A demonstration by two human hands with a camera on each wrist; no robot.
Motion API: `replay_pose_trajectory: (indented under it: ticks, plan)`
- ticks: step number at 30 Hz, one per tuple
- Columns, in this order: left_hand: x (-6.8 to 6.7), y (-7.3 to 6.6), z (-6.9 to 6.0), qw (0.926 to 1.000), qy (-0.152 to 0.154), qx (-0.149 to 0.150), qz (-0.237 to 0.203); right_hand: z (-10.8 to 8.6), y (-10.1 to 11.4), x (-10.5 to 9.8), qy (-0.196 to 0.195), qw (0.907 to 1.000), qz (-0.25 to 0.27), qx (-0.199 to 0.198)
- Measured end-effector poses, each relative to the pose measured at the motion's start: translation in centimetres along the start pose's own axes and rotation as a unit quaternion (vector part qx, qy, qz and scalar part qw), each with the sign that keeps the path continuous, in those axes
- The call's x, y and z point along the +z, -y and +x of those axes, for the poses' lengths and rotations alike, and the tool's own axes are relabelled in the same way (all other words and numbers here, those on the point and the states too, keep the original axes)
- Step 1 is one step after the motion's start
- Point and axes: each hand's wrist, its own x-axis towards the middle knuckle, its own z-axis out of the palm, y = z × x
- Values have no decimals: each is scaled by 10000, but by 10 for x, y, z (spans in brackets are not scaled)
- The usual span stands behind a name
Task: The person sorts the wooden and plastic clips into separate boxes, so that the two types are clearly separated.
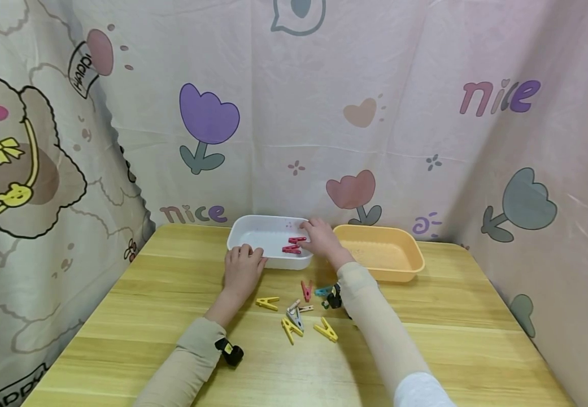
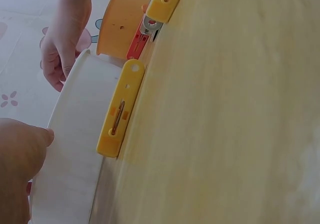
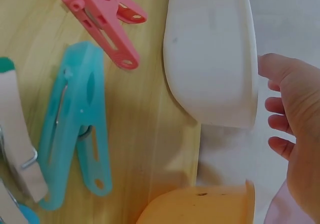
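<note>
A white plastic basket (image 1: 283,262) stands at the back of the table, with red clothespins (image 1: 291,249) inside. My left hand (image 1: 243,271) grips its front-left rim, thumb against the outer wall in the left wrist view. Over the right end of the basket is my right hand (image 1: 321,240), its fingers loosely bent at the rim. No clothespin shows between the fingers in the right wrist view; part of the thumb is hidden. A pink clothespin (image 1: 306,290) and a teal clothespin (image 3: 75,119) lie in front of the basket.
An orange basket (image 1: 400,276) stands right of the white one, partly behind the right arm. Several yellow clothespins (image 1: 326,329) and a grey clothespin (image 1: 296,319) lie on the wooden table (image 1: 171,294). A printed cloth (image 1: 294,113) hangs behind.
</note>
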Motion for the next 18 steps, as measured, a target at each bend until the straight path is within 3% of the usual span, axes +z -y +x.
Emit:
replay_pose_trajectory:
  ticks: [7, 18]
  plan:
    - [0, 0, 0, 10000, -54, -1, 26, -5, -3, -3, -154, 9995, -71, -270]
    - [-2, -1, 1, 9999, 128, -105, 49, -18, -8, -10, -349, 9977, -245, -526]
